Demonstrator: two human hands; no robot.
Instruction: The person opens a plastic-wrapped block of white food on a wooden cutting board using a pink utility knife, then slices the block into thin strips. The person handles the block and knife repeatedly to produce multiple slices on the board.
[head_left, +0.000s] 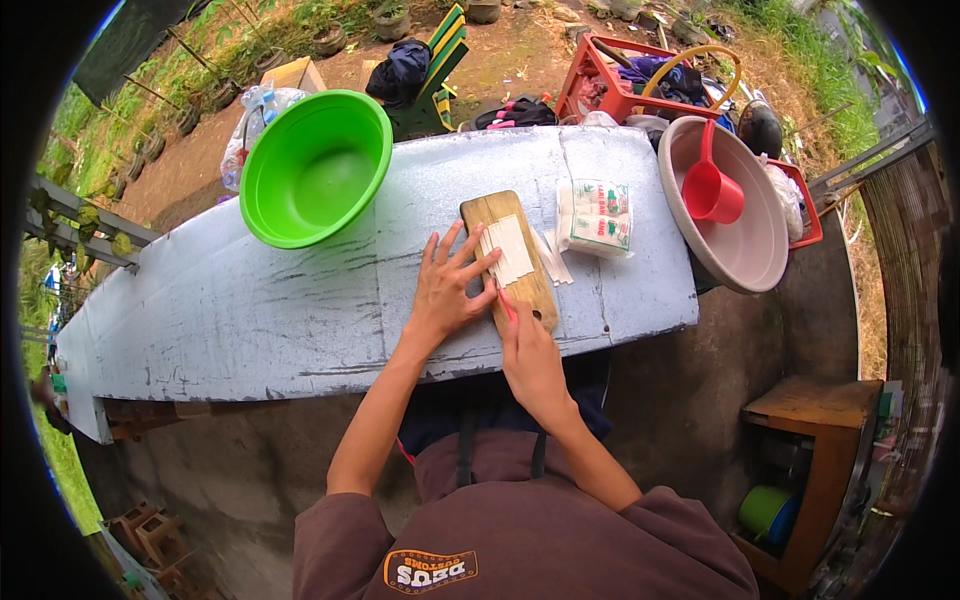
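A wooden cutting board (489, 205) lies at a slant on the metal-topped table in front of me. On it rests a white, flat, layered slab (514, 251), partly cut into narrow strips. My left hand (448, 289) spreads its fingers over the slab's left edge, thumb and fingertips touching it. My right hand (534, 360) grips the red handle of a knife (507, 306) at the slab's near edge; the blade is mostly hidden. Loose white strips (553, 259) lie just right of the board. Beyond them stands a clear plastic pack (595, 217) of white contents, bearing printed writing.
A green plastic basin (315, 176) stands at the table's far left edge. At the right end, a beige basin (742, 247) holds a red dipper (712, 196). Behind the table are a red crate (600, 94) and a slatted chair (442, 71). A wooden cabinet (814, 405) stands low right.
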